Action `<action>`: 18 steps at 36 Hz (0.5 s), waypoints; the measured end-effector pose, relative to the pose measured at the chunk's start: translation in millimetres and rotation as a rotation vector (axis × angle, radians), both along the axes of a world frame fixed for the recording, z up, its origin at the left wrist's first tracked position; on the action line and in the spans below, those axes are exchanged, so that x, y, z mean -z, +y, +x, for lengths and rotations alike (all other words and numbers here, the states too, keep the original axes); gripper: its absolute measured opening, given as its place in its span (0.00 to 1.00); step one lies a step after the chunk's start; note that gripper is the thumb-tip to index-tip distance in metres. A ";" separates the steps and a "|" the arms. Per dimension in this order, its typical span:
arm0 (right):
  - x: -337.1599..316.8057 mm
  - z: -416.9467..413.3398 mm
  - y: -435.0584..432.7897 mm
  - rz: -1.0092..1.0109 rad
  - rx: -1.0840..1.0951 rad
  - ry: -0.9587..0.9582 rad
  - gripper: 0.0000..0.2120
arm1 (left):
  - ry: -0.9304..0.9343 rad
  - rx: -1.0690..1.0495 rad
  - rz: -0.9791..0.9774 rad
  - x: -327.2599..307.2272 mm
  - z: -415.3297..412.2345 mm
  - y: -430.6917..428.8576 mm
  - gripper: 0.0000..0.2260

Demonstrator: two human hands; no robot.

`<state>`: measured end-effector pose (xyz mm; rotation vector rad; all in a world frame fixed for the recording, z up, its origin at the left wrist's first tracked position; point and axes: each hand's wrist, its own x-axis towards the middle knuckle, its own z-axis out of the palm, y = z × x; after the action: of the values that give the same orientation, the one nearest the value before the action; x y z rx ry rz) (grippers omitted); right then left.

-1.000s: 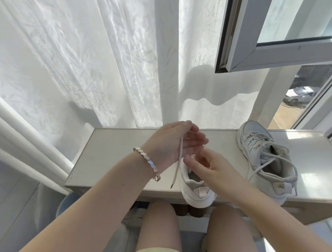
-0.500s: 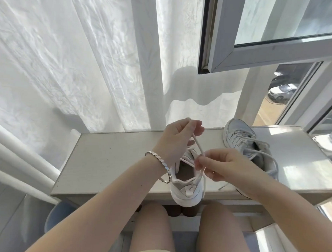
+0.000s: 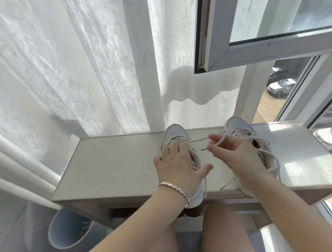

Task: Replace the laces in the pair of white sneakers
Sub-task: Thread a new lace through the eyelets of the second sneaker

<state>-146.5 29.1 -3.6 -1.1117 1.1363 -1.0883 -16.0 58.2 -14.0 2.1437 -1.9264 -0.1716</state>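
The sneaker (image 3: 175, 133) lies on the counter (image 3: 112, 161), toe toward the curtain (image 3: 79, 55), with its heel jutting over the near edge. The left hand (image 3: 176, 164) rests flat on top of it. Its grip is spread: the fingers lie straight over the laced part and the thumb sticks out to the right, so it presses rather than clasps.

A lace (image 3: 198, 139) runs from the eyelets near those fingertips up and right to the right hand (image 3: 236, 153), which is raised above the counter. That grip is curled and pinches the lace near its end, and the short tip pokes out to the left below the fingers.

The second sneaker (image 3: 236, 124) stands just beside the first on its right, largely hidden behind the right hand. It points the same way, and one of its loose laces trails over the counter's front edge.

A bracelet (image 3: 173, 186) circles the left wrist. Bare knees show under the counter, and a pale blue bin (image 3: 61, 233) stands on the floor to the left. An open window (image 3: 218, 33) hangs above on the right, with a parked car (image 3: 281, 87) visible outside.
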 end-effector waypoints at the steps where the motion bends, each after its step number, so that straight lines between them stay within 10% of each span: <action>1: 2.8 1.8 0.1 0.012 0.009 -0.027 0.07 | -0.044 -0.012 -0.013 3.3 -1.9 -0.2 0.28; 7: 15.0 7.0 -1.7 0.068 0.064 -0.146 0.06 | 0.065 -0.119 -0.225 19.5 0.5 -2.1 0.07; 18: 34.3 29.6 9.1 0.023 0.129 -0.138 0.08 | 0.353 -0.036 -0.335 27.4 30.5 0.9 0.03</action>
<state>-116.9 38.3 -37.9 -0.9407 1.1204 -1.2296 14.5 59.1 -41.3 1.7904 -1.5881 -0.1902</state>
